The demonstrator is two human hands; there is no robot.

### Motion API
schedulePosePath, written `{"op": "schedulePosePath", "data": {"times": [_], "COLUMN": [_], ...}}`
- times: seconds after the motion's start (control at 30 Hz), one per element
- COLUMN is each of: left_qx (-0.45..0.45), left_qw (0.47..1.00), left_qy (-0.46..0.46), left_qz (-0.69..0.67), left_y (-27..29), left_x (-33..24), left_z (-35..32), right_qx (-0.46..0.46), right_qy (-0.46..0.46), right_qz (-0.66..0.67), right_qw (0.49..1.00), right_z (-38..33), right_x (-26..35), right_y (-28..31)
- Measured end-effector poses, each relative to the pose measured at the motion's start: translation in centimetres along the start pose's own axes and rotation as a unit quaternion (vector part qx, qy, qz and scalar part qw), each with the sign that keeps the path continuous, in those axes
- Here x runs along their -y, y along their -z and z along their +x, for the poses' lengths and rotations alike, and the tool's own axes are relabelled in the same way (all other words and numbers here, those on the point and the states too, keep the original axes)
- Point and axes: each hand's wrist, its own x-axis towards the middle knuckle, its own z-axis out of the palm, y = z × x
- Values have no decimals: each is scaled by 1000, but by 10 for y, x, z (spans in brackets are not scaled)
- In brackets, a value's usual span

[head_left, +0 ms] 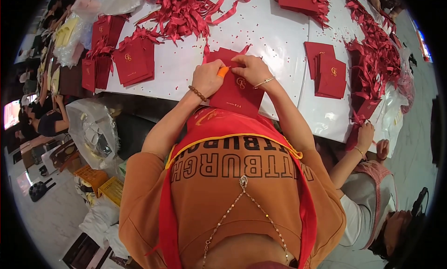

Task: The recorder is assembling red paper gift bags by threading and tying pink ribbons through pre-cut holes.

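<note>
Two hands [230, 73] on one red envelope [235, 94]

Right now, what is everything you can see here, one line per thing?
Red envelope: one, dark red with a gold mark, at the table's near edge, in both hands.
Envelope stacks: several, dark red, spread left, right and far on the table.
Ribbons: many, red, heaped at the far side and along the right edge.
Table: one, white, dotted with red bits.
Plastic bags: a few, clear or white, left of the table.
Co-worker's hand: one, at the right edge, touching red pieces.
Left hand: one, orange fingertip cover, bead bracelet, grip on the envelope.
Right hand: one, thin bangle, grip on the envelope.
</note>
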Motion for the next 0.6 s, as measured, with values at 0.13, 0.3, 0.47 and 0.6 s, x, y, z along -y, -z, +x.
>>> {"op": "schedulePosePath", "data": {"times": [0.13, 0.3, 0.47, 0.6], "left_qx": [12, 21, -10, 4], "left_qw": [1000, 997, 998, 999], "left_qy": [11, -3, -14, -18], "left_qz": [9, 79, 62, 45], "left_y": [0, 5, 2, -4], "left_x": [1, -8, -8, -3], "left_z": [4, 5, 7, 12], "right_qx": [-19, -37, -32, -23], "right_qy": [0, 10, -13, -40], "right_qz": [-11, -26, 25, 44], "right_qw": [1000, 999, 999, 998], "right_z": [-4, -5, -5, -4], "right_x": [3, 1, -8, -9], "right_y": [-2, -5, -6, -6]}}
